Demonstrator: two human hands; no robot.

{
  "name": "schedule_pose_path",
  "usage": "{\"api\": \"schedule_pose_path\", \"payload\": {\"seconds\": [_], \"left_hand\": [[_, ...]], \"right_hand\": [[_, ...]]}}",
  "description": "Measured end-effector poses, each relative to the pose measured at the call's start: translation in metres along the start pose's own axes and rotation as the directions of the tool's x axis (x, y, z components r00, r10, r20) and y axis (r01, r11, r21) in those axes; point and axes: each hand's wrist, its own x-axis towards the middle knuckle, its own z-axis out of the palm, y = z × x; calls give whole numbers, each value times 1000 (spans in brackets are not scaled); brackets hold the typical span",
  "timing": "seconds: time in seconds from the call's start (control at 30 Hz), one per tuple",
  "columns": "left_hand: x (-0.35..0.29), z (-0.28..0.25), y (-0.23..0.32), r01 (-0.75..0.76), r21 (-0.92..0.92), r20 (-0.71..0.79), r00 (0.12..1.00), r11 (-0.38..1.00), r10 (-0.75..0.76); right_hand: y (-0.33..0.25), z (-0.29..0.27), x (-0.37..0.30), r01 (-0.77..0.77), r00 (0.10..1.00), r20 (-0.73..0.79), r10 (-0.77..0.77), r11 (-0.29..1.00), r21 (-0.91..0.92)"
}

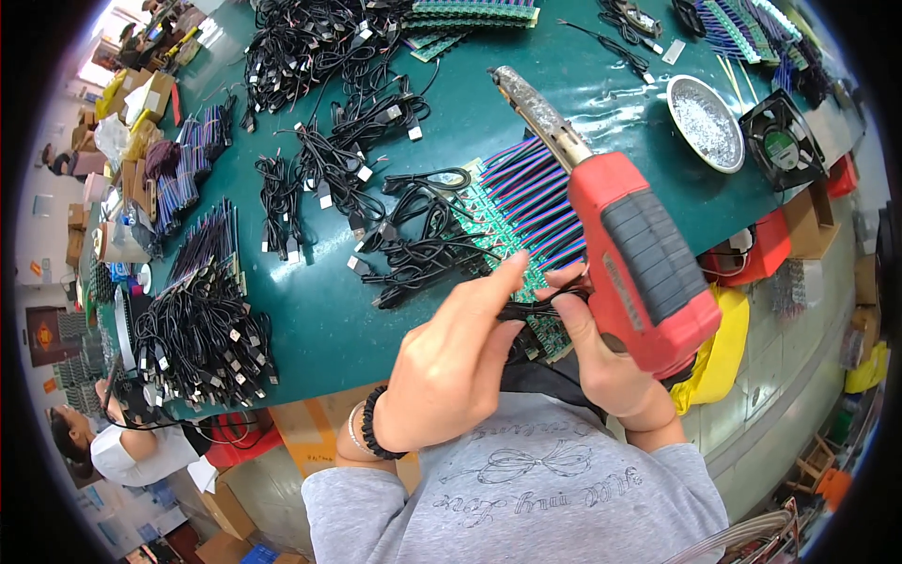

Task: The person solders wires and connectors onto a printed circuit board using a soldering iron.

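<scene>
1. A black cable (540, 307) is lying between the two hands, over the near edge of the tabletop (310, 320).
2. The right hand (611, 362) is pinching this cable between thumb and forefinger; whether it is also supporting the tool above it, I cannot tell.
3. The left hand (446, 357) is bending its fingers beside the cable, thumb and forefinger standing apart; whether it is gripping anything, I cannot tell.
4. A red tool (648, 254) with a black ribbed grip is covering part of the right hand, its metal nose pointing toward the far edge.
5. Just beyond the hands, green circuit boards (493, 224) are sitting in a row, with purple and blue wires (534, 193) extending rightward.
6. Coiled black cables (427, 265) are lying just left of the boards.
7. Toward the right edge, a bowl (724, 168) is holding silvery bits, and a black fan (787, 146) is standing beside it.
8. A cable heap (202, 329) is filling the near left corner.
</scene>
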Motion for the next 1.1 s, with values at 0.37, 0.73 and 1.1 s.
{"api": "schedule_pose_path", "payload": {"seconds": [0.37,0.73,1.1], "left_hand": [[-32,-5,-18,145,-55,-88,985,988,-149],[-31,0,-33,-11,47,-262,965,999,23],[-29,24,-28,-96,92,-431,893,991,127]], "right_hand": [[-17,-5,11,117,988,104,-115,993,-16],[-17,-11,6,44,998,43,-46,997,61],[-22,-5,6,23,992,-130,-3,988,150]]}}
